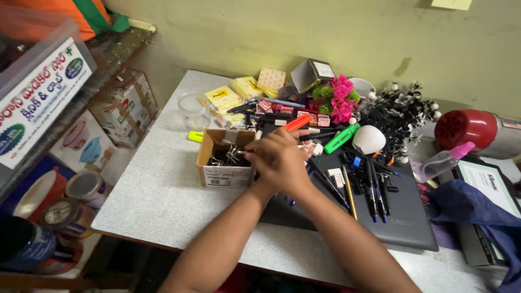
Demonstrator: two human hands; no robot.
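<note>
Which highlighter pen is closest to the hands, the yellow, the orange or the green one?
The orange highlighter. It lies just above the overlapping hands, nearly touching the fingers. The green highlighter sits farther right, and the yellow highlighter lies left of the cardboard box.

Setting: small stationery shop or office supply corner.

I see a speckled table [157, 184] against a plain green wall, heaped with sticky-note pads [222, 96], pens [374, 187], highlighters [341, 139] and a cardboard box of binder clips [225, 157]. At my left, shelving [103, 59] holds boxed goods [127, 108], tape rolls [87, 187] and a printed sign [38, 97].
</note>
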